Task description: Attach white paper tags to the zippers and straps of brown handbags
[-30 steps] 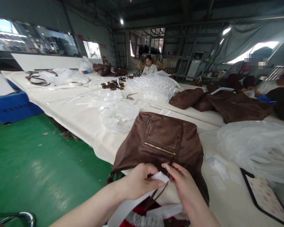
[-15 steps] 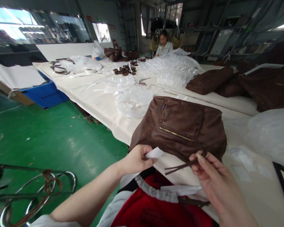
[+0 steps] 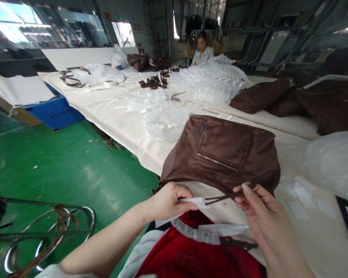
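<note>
A brown handbag (image 3: 223, 148) with a brass zip lies on the table's near edge. My left hand (image 3: 174, 200) is closed on a small white paper slip (image 3: 201, 201). Between the thumb and fingers of my right hand (image 3: 258, 204) are thin brown leather cords (image 3: 220, 198). The cords' free ends point left and meet or overlap the slip; whether they touch it I cannot tell. Below my hands, a strap wrapped in white film (image 3: 194, 233) lies over the red apron (image 3: 174, 255).
Crumpled clear plastic bags (image 3: 210, 83) cover the table's (image 3: 124, 127) far middle, near brown pieces (image 3: 153, 82). More brown bags (image 3: 261, 94) lie at right. A person (image 3: 203, 52) sits at the far end. A metal-tube frame (image 3: 49, 231) stands at lower left.
My left hand and the paper slip have moved slightly right and down. The slip's end is now at the cord tips, where a gap showed before. My right hand keeps its pinch.
</note>
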`<action>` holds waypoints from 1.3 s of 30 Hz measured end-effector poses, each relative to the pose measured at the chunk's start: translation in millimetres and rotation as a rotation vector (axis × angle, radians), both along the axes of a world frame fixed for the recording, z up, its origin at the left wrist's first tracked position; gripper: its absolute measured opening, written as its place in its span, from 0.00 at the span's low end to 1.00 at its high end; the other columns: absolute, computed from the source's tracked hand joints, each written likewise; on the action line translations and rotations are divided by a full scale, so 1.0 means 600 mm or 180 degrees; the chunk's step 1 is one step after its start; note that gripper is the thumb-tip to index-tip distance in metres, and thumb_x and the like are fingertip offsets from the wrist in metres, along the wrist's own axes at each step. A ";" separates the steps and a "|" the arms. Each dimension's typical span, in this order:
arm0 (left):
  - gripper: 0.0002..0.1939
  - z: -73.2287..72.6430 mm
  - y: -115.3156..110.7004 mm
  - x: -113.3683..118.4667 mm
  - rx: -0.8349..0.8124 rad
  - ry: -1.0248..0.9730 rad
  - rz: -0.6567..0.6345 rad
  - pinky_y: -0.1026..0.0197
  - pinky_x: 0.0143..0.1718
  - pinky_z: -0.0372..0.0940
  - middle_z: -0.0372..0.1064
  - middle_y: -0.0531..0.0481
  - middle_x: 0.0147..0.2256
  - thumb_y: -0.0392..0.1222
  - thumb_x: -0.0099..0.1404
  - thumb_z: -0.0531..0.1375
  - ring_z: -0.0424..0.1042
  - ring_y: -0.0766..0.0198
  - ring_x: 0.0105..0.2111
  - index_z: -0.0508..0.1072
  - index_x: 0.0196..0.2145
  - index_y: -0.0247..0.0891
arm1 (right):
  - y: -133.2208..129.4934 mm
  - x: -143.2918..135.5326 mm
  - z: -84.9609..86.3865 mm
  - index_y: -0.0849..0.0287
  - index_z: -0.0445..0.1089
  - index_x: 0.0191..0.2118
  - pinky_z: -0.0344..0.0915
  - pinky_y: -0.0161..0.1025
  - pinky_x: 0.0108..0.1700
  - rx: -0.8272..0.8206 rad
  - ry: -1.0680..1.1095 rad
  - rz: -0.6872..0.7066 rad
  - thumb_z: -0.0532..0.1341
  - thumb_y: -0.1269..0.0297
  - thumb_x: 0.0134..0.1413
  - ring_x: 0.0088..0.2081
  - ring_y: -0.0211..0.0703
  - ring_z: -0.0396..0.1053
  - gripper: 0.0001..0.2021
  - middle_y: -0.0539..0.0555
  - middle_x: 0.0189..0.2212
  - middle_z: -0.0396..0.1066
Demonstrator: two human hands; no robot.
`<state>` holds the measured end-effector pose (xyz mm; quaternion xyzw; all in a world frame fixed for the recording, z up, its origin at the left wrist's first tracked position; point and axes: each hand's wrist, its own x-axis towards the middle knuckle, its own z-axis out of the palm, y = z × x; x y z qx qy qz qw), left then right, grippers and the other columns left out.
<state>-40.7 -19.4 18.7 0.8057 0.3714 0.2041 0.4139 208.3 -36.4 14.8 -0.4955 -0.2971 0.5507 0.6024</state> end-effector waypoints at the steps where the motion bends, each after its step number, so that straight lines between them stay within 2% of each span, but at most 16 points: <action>1: 0.16 0.002 -0.002 0.001 0.0024 0.0009 -0.0023 0.68 0.28 0.57 0.72 0.49 0.26 0.49 0.67 0.58 0.67 0.69 0.26 0.76 0.31 0.33 | 0.000 -0.002 -0.002 0.60 0.75 0.32 0.69 0.29 0.28 -0.0015 -0.0086 -0.0002 0.74 0.55 0.40 0.25 0.33 0.69 0.16 0.53 0.31 0.75; 6: 0.16 0.008 -0.008 0.005 0.0159 0.0114 -0.0165 0.67 0.32 0.60 0.74 0.47 0.30 0.48 0.69 0.55 0.71 0.66 0.30 0.77 0.35 0.35 | 0.001 -0.004 -0.009 0.61 0.75 0.31 0.69 0.29 0.26 -0.0053 -0.0334 -0.0041 0.73 0.52 0.40 0.24 0.34 0.68 0.18 0.53 0.28 0.74; 11: 0.16 -0.003 -0.007 0.003 0.0482 0.0483 -0.0060 0.65 0.34 0.60 0.75 0.47 0.29 0.47 0.70 0.54 0.72 0.64 0.31 0.76 0.32 0.36 | 0.000 0.000 -0.004 0.60 0.73 0.29 0.67 0.26 0.23 -0.0116 0.0116 -0.0307 0.75 0.54 0.36 0.22 0.32 0.68 0.18 0.51 0.26 0.75; 16: 0.13 -0.001 -0.010 0.007 0.0412 0.0529 -0.0061 0.65 0.36 0.60 0.76 0.48 0.31 0.45 0.70 0.55 0.73 0.64 0.33 0.76 0.33 0.37 | -0.003 0.000 -0.008 0.61 0.74 0.30 0.67 0.26 0.23 -0.0159 0.0216 -0.0236 0.75 0.55 0.38 0.21 0.32 0.68 0.17 0.51 0.26 0.75; 20: 0.14 0.014 -0.016 0.014 0.0332 0.0356 -0.0140 0.65 0.36 0.60 0.75 0.48 0.31 0.45 0.70 0.55 0.73 0.64 0.33 0.76 0.33 0.36 | -0.004 -0.001 -0.017 0.61 0.73 0.30 0.68 0.27 0.24 -0.0180 0.0040 -0.0145 0.74 0.54 0.40 0.22 0.33 0.69 0.17 0.51 0.27 0.75; 25: 0.13 0.024 -0.021 0.020 0.0350 0.0354 -0.0075 0.66 0.34 0.59 0.73 0.49 0.29 0.46 0.69 0.56 0.71 0.65 0.31 0.75 0.32 0.36 | -0.002 0.005 -0.034 0.60 0.73 0.33 0.70 0.30 0.30 -0.0129 -0.0520 -0.0104 0.70 0.50 0.46 0.26 0.35 0.70 0.17 0.52 0.29 0.75; 32: 0.11 0.016 -0.019 0.021 0.0153 0.0380 0.0074 0.68 0.28 0.56 0.70 0.51 0.25 0.42 0.66 0.58 0.66 0.69 0.26 0.74 0.29 0.35 | -0.005 0.015 -0.046 0.57 0.73 0.37 0.69 0.33 0.33 -0.0175 -0.1360 -0.0102 0.66 0.46 0.50 0.29 0.40 0.72 0.19 0.51 0.27 0.75; 37: 0.13 0.004 -0.007 0.032 -0.0082 0.0424 0.0319 0.68 0.24 0.51 0.63 0.55 0.21 0.45 0.65 0.58 0.58 0.71 0.22 0.71 0.27 0.35 | -0.004 0.000 -0.040 0.57 0.73 0.37 0.68 0.34 0.33 -0.0071 -0.1290 0.0073 0.67 0.47 0.50 0.29 0.40 0.72 0.18 0.52 0.29 0.76; 39: 0.14 0.002 0.004 0.041 -0.0222 0.0354 0.0368 0.68 0.22 0.49 0.59 0.57 0.20 0.46 0.64 0.58 0.55 0.72 0.22 0.70 0.25 0.35 | 0.004 -0.009 -0.034 0.58 0.73 0.35 0.67 0.34 0.32 -0.0094 -0.1191 0.0320 0.67 0.47 0.49 0.28 0.41 0.71 0.18 0.52 0.27 0.76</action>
